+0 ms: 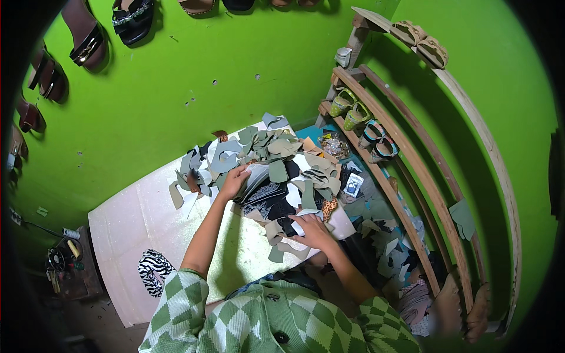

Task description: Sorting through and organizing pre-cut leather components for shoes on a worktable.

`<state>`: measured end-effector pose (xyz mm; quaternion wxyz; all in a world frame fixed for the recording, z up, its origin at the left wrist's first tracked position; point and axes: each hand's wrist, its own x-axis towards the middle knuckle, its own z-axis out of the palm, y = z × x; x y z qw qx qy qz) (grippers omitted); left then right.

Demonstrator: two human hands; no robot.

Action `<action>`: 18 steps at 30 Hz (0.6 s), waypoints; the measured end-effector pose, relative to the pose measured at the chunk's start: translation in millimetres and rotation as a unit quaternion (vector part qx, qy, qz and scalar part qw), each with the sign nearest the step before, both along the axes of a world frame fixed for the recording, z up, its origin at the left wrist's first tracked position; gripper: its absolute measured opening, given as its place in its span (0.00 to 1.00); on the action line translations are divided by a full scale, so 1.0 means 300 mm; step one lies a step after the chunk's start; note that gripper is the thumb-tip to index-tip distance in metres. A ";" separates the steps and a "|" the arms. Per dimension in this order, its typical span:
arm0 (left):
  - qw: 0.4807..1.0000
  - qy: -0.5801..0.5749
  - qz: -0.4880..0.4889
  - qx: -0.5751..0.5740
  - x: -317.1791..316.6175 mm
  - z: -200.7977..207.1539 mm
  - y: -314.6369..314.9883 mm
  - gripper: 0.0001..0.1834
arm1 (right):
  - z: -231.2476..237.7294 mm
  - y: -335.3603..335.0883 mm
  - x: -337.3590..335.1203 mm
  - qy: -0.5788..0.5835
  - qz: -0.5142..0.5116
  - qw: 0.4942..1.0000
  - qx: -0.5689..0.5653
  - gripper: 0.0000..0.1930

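Observation:
A heap of cut material scraps point(276, 144) in green, grey, white, black and tan covers the far part of the pale tabletop point(147, 206). At the heap's near left side, my left hand point(235, 181) has its fingers closed on the edge of a grey piece of material point(255, 178). Dark strips point(268, 194) lie just right of that piece. My right hand point(313, 232) is at the near right of the heap, fingers spread over white and black scraps. A leopard-print scrap point(329, 207) lies beside it.
Wooden racks point(406, 129) with several sandals stand on the right. More scraps point(385, 247) lie below them. A zebra-print roll point(154, 272) rests at the table's near left. Small tools and thread point(65, 253) sit beyond the left edge. Sandals point(132, 20) hang on the green wall.

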<state>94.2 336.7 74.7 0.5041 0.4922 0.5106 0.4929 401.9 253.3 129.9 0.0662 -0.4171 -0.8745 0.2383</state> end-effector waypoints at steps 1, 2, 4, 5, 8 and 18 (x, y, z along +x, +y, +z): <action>0.999 -0.024 0.000 -0.026 0.000 0.008 0.001 0.16 | 0.002 0.011 0.002 0.000 0.001 1.000 0.000 0.30; 0.997 -0.048 0.000 -0.052 -0.001 0.016 0.000 0.16 | 0.003 0.022 0.004 0.023 -0.001 1.000 0.005 0.29; 0.997 -0.027 -0.011 -0.069 0.002 0.032 -0.003 0.17 | 0.009 0.047 0.010 0.045 -0.001 0.999 0.009 0.29; 0.996 -0.007 -0.025 -0.085 0.007 0.040 -0.004 0.17 | 0.014 0.063 0.014 0.051 -0.014 0.998 0.040 0.29; 0.997 -0.018 -0.078 -0.012 0.011 0.060 -0.002 0.20 | 0.043 0.096 0.004 0.074 -0.043 0.993 0.085 0.30; 0.852 0.480 -0.160 0.135 0.177 0.015 -0.164 0.42 | 0.013 0.128 0.037 -0.098 -0.058 0.989 0.092 0.48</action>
